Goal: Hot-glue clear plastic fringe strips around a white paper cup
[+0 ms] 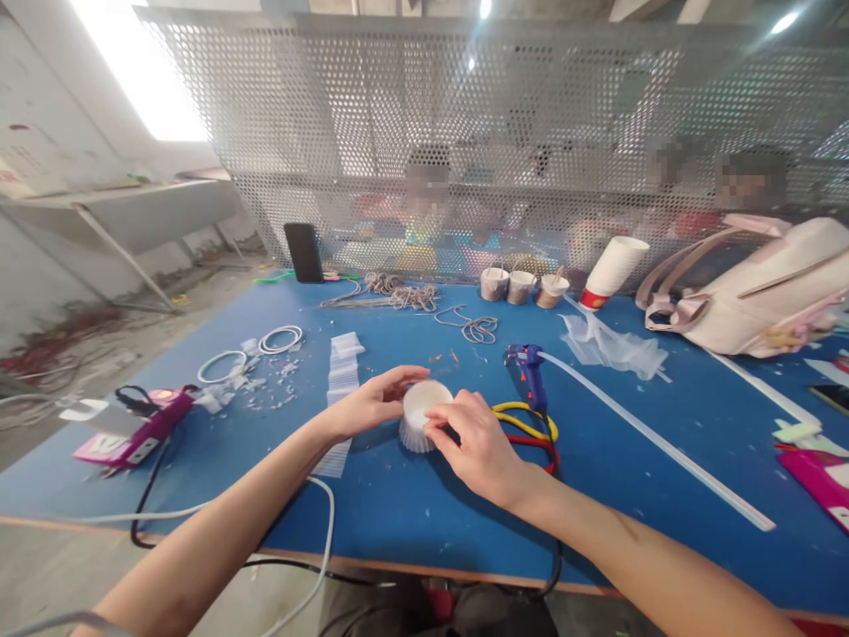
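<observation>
A small white paper cup [428, 400] with a pleated translucent strip [415, 435] around its side is on the blue table in front of me. My right hand [474, 442] has thumb and index finger pinched together at the cup's near right edge. Whatever else lies between those fingertips is hidden. My left hand [378, 402] curves around the cup's far left side, fingers stretched and apart, thumb close against it. A flat pleated strip [343, 363] lies partly beneath my left forearm. To the right rests a blue glue gun [529, 372] with a long clear glue stick [650, 433] in it.
White rings [280, 340] and scraps lie left, near a magenta power strip [142, 433]. Cord bundles [411, 296], small wrapped cups [522, 285], stacked paper cups [614, 270] and a pink bag [762, 292] line the back, before a perforated metal screen [371, 115]. Cables cross the front edge.
</observation>
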